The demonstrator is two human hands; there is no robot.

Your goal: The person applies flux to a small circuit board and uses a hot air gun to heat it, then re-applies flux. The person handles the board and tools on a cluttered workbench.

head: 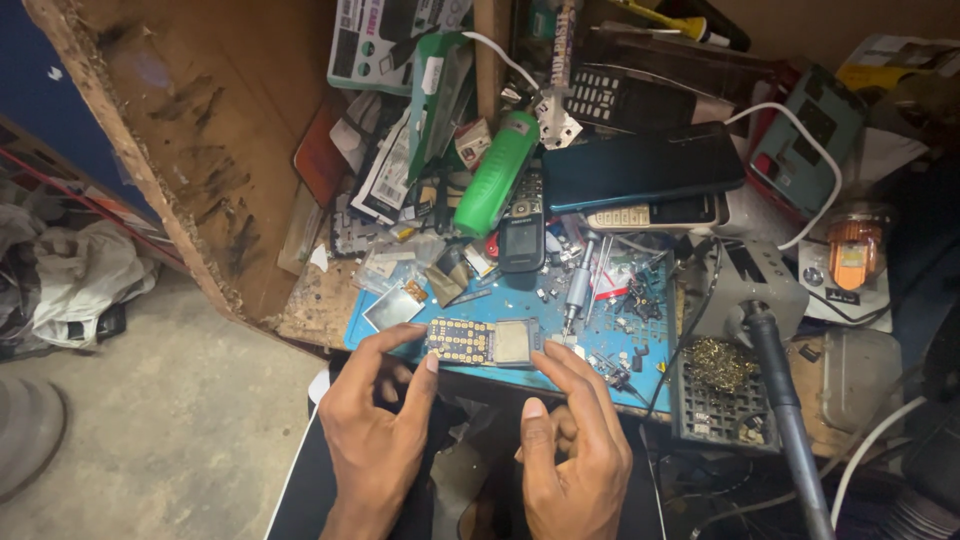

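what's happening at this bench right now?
A person holds a bare phone circuit board between both hands over a blue work mat. The left hand pinches the keypad end and the right hand pinches the end with the small screen. A screwdriver lies on the mat just behind the board, among loose small parts. Behind it sit a dark keypad phone, a green cylinder and a black smartphone. A soldering iron rests at right.
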